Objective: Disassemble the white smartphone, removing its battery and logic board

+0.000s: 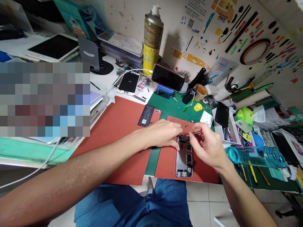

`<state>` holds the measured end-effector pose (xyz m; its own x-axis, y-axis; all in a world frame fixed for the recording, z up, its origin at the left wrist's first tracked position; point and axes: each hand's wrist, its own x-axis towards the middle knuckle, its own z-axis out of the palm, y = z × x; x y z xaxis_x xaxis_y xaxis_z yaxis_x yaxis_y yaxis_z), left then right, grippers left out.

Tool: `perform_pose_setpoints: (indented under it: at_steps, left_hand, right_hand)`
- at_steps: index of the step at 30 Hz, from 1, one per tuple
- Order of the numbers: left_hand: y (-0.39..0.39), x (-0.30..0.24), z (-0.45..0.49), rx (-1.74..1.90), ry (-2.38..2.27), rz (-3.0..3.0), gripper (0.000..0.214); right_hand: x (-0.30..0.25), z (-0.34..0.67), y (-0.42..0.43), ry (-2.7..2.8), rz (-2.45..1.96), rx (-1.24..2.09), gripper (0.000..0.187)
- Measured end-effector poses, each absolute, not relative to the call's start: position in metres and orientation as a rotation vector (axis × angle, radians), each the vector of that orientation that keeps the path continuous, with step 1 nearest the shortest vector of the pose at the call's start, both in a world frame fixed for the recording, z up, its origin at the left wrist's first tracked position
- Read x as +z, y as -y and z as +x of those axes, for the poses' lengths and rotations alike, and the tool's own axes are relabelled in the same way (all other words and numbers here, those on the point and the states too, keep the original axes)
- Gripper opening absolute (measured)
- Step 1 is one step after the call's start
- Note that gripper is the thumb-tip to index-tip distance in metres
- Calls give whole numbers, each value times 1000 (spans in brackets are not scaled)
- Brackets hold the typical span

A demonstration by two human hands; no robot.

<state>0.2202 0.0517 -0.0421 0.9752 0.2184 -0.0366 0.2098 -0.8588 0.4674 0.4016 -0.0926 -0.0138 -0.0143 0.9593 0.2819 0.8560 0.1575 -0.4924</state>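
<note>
An opened smartphone (181, 157), its inner parts bare, lies on a red-brown mat (163, 164) in front of me. My left hand (165, 134) is at the phone's upper left edge, fingers bent against it; whether they pinch anything there is hidden. With closed fingers my right hand (207, 146) holds a slim screwdriver (197, 133) with a red end, pointed at the top of the phone. The fingers partly cover its shaft and tip. A black phone battery (146, 115) lies on the mat beyond my left hand.
Behind the mats, a phone (168, 77) leans on a blue stand (165, 90) beside a tall spray can (152, 41). To the right are a white box (233, 132) and a blue water bottle (257, 156). A white cable (111, 86) crosses on the left.
</note>
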Motion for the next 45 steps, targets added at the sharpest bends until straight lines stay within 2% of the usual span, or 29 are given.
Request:
perform_pose_setpoints:
  at_steps: [3, 8, 12, 17, 23, 34, 39, 45]
  left_hand:
    - [-52, -42, 220, 6, -302, 2627, 38]
    - [-52, -47, 220, 91, -274, 2622, 37]
    - [-54, -51, 219, 110, -278, 2627, 38]
    - [-54, -52, 218, 183, -286, 2562, 8]
    - [-52, -56, 220, 274, -316, 2462, 16]
    - [-56, -60, 219, 261, -291, 2457, 27]
    - [-57, -68, 224, 334, -417, 2591, 35]
    - [-52, -72, 235, 248, -589, 2769, 43]
  right_hand:
    - [-15, 402, 93, 1875, -1740, 246, 18]
    - [-15, 403, 95, 1779, -1705, 176, 8]
    - [-19, 409, 100, 1514, -1746, 213, 17]
    - [-37, 416, 103, 1111, -1680, 384, 30]
    - [-50, 409, 103, 897, -1602, 477, 37]
    - [-58, 405, 106, 827, -1586, 506, 37]
    - [-60, 403, 126, 739, -1582, 245, 34]
    - [-80, 401, 143, 683, -1555, 3, 30]
